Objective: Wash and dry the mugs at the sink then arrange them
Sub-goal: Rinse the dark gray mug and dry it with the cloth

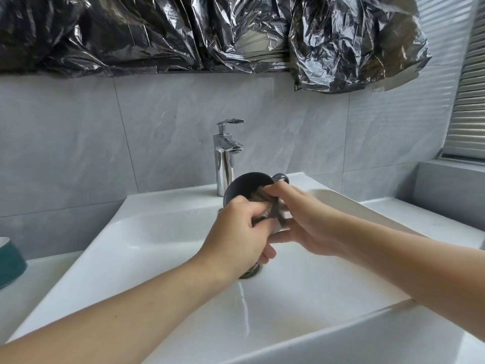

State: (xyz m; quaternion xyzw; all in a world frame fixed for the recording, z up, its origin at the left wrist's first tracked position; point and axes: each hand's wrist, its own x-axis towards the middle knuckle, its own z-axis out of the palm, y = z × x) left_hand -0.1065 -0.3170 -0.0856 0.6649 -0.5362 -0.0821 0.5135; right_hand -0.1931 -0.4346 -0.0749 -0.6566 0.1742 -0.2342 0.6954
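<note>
Dark glazed ceramic, the mug [242,186] is hanging tilted over the white sink [147,232], left hand [236,245] gripping its body while the right hand [301,224] is pinching a cloth [273,208] at its rim; probably wet, slippery and breakable, best held round the body.

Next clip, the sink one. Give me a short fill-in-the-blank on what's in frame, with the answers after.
1. The dark mug is held over the white ____.
2. The left hand and the right hand work a ____ at the mug.
3. Behind the mug stands a chrome ____, with no water running.
4. At the left edge, on the counter, sits a ____-coloured bowl.

Missing words: sink; cloth; faucet; teal
</note>
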